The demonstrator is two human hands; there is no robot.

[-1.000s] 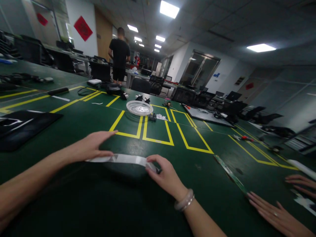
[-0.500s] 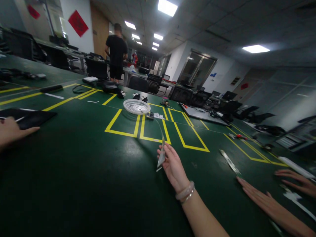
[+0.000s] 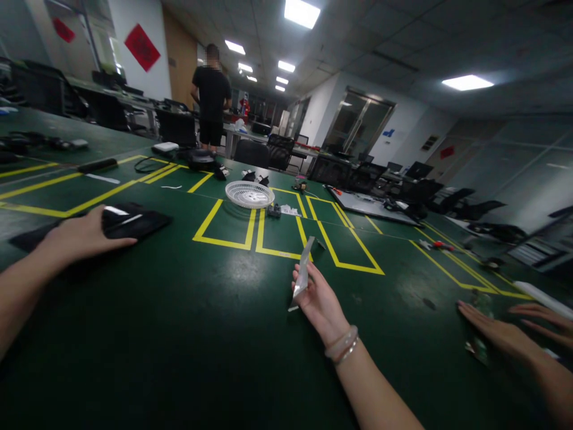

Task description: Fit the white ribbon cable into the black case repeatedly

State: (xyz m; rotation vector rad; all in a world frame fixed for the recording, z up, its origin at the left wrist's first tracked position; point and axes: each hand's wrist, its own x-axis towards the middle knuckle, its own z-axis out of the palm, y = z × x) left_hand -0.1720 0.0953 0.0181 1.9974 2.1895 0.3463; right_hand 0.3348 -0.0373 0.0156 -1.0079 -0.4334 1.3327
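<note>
The left hand [image 3: 83, 236], thumb spread, grip unclear, has drawn the flat black item [image 3: 151, 221] inward at 9 o'clock, nearer the shiny strip [image 3: 303, 273] the right hand [image 3: 321, 300] pinches at 6 o'clock.

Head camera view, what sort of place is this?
Probably an open-plan office with a work area: black office chairs and desk screens stand behind a green table marked with yellow lines.
</note>
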